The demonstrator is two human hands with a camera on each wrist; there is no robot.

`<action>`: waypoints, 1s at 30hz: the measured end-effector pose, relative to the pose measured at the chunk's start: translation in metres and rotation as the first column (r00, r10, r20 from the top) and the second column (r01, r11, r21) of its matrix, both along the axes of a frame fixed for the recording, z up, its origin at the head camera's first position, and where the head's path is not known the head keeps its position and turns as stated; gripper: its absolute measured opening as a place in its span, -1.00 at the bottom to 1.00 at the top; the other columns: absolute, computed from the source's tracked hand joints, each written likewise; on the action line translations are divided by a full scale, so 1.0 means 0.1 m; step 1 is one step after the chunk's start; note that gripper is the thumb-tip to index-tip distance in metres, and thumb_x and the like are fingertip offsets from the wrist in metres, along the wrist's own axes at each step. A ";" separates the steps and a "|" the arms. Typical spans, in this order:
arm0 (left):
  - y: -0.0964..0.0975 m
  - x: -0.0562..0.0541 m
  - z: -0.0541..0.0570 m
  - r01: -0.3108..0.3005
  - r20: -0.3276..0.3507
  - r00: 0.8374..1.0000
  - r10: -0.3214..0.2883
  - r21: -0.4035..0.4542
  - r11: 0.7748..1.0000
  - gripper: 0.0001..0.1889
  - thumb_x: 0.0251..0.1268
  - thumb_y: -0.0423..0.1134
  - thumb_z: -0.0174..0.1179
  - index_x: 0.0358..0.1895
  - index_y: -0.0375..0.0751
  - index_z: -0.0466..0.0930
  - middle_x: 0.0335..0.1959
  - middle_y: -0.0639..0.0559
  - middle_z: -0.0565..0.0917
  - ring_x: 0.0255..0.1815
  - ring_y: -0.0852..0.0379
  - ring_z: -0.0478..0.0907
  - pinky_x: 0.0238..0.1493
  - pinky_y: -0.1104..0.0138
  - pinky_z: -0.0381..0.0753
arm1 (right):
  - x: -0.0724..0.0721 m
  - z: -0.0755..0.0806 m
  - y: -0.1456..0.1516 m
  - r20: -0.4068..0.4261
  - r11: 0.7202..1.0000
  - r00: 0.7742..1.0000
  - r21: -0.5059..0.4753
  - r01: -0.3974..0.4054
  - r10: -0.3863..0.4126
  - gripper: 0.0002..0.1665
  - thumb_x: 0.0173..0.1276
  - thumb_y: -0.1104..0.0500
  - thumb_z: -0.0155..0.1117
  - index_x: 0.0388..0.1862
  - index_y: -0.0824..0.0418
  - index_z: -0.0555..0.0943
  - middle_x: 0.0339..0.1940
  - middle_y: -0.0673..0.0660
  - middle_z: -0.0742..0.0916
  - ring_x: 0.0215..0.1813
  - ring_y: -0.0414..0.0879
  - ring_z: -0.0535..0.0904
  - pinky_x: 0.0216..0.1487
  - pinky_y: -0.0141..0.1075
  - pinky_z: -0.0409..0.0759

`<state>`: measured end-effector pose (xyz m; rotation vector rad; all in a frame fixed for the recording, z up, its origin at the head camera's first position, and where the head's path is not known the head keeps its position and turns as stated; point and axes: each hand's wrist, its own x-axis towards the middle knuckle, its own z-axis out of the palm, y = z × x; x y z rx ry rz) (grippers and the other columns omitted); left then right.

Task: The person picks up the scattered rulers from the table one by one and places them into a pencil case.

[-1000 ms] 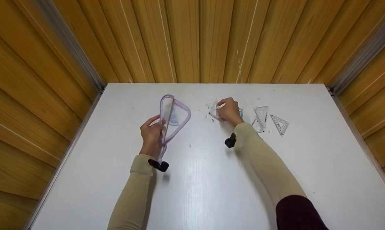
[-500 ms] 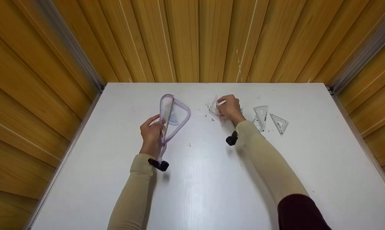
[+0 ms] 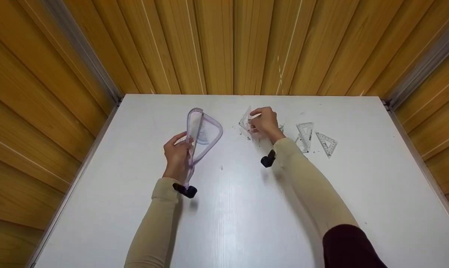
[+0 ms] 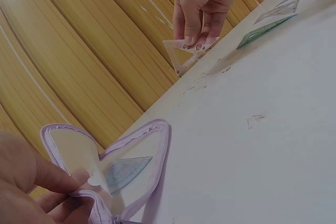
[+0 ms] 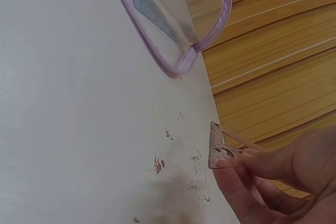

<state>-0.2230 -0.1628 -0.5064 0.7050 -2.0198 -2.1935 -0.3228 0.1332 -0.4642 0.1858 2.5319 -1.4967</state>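
Observation:
In the head view my left hand (image 3: 177, 154) grips a clear pouch with lilac trim (image 3: 213, 147). The pouch gapes along its zip in the left wrist view. A bluish protractor (image 4: 126, 172) lies inside it. My right hand (image 3: 266, 123) pinches a clear set square (image 3: 243, 122) between thumb and fingers. In the right wrist view this set square (image 5: 214, 153) is held by one corner, above the far part of the white table, to the right of the pouch. Part of it is hidden behind the thumb.
A green, flat drawing piece (image 4: 265, 32) lies just beyond the right hand. Farther right are a clear set square (image 3: 309, 137) overlapping another clear piece, and a separate set square (image 3: 326, 144). Dark specks (image 5: 159, 164) dot the table (image 3: 228, 208). Wood-patterned walls (image 3: 224, 48) enclose it.
My right hand has lifted the set square and shifted it slightly away and to the left, so more of it shows. The left hand and pouch have stayed put.

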 end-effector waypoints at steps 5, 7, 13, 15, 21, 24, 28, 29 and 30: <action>-0.01 0.00 -0.01 0.008 -0.011 1.000 -0.008 -0.007 1.000 -0.59 0.33 -0.45 0.26 0.21 -0.09 0.69 -0.04 -0.14 0.78 -0.16 0.02 0.57 -0.25 0.28 0.46 | -0.01 0.01 -0.03 0.010 1.000 1.000 -0.015 0.004 -0.003 -0.63 0.41 0.34 0.31 0.18 0.24 0.66 -0.12 0.20 0.76 -0.25 -0.03 0.74 -0.18 -0.20 0.73; -0.01 0.01 -0.02 0.012 -0.011 1.000 -0.012 -0.005 1.000 -0.58 0.32 -0.46 0.25 0.22 -0.10 0.68 -0.04 -0.14 0.78 -0.16 0.01 0.57 -0.24 0.28 0.47 | -0.02 0.01 -0.04 0.011 1.000 1.000 -0.012 0.003 -0.003 -0.63 0.41 0.35 0.30 0.18 0.24 0.66 -0.12 0.20 0.76 -0.26 -0.04 0.74 -0.18 -0.20 0.73; -0.01 0.01 -0.01 0.003 -0.017 1.000 -0.003 -0.002 1.000 -0.58 0.31 -0.47 0.27 0.20 -0.10 0.69 -0.06 -0.15 0.78 -0.19 0.02 0.58 -0.25 0.29 0.49 | -0.03 0.02 -0.07 -0.005 1.000 1.000 -0.015 -0.001 0.001 -0.64 0.42 0.34 0.29 0.18 0.24 0.67 -0.11 0.21 0.76 -0.28 -0.04 0.75 -0.24 -0.26 0.72; -0.01 0.01 -0.01 -0.003 -0.025 1.000 0.003 -0.006 1.000 -0.58 0.30 -0.48 0.26 0.19 -0.10 0.70 -0.08 -0.16 0.78 -0.22 0.02 0.58 -0.31 0.31 0.48 | -0.03 0.02 -0.08 -0.019 1.000 1.000 -0.019 0.000 0.000 -0.65 0.41 0.34 0.30 0.16 0.25 0.68 -0.12 0.22 0.77 -0.29 -0.03 0.75 -0.27 -0.28 0.72; 0.00 -0.01 0.00 -0.001 -0.022 1.000 0.001 -0.004 1.000 -0.58 0.30 -0.48 0.26 0.20 -0.11 0.69 -0.08 -0.14 0.78 -0.21 0.03 0.60 -0.30 0.31 0.49 | -0.06 0.02 -0.14 -0.034 0.999 0.999 -0.034 -0.003 0.001 -0.67 0.41 0.34 0.32 0.14 0.25 0.69 -0.11 0.21 0.77 -0.26 -0.05 0.72 -0.30 -0.29 0.71; 0.00 -0.01 -0.01 0.001 -0.021 1.000 -0.001 -0.003 1.000 -0.59 0.31 -0.47 0.26 0.20 -0.11 0.69 -0.07 -0.16 0.78 -0.19 0.03 0.60 -0.26 0.29 0.49 | -0.07 0.03 -0.18 -0.028 0.999 1.000 -0.052 -0.005 0.004 -0.66 0.40 0.35 0.33 0.14 0.27 0.69 -0.11 0.23 0.78 -0.24 -0.03 0.73 -0.30 -0.28 0.72; -0.01 -0.01 -0.01 0.004 -0.027 1.000 -0.003 0.007 1.000 -0.57 0.32 -0.48 0.25 0.23 -0.14 0.67 -0.05 -0.18 0.77 -0.18 0.02 0.59 -0.24 0.28 0.48 | -0.08 0.05 -0.24 -0.022 0.998 1.000 -0.060 -0.009 0.008 -0.65 0.41 0.36 0.33 0.15 0.27 0.68 -0.10 0.23 0.78 -0.21 0.01 0.74 -0.31 -0.28 0.72; -0.01 -0.01 -0.01 0.005 -0.023 1.000 -0.004 0.008 1.000 -0.57 0.33 -0.47 0.25 0.24 -0.14 0.66 -0.04 -0.18 0.77 -0.18 0.02 0.58 -0.23 0.28 0.48 | -0.08 0.05 -0.25 -0.022 0.998 1.000 -0.061 -0.010 0.009 -0.66 0.41 0.36 0.33 0.15 0.27 0.68 -0.10 0.23 0.77 -0.21 0.01 0.74 -0.31 -0.28 0.72; -0.01 -0.01 -0.01 0.005 -0.022 1.000 -0.005 0.004 1.000 -0.57 0.33 -0.47 0.26 0.25 -0.14 0.66 -0.03 -0.18 0.77 -0.17 0.02 0.58 -0.23 0.27 0.47 | -0.08 0.06 -0.27 -0.021 0.998 1.000 -0.062 -0.012 0.010 -0.66 0.42 0.36 0.32 0.15 0.26 0.68 -0.10 0.22 0.77 -0.21 0.01 0.74 -0.30 -0.28 0.72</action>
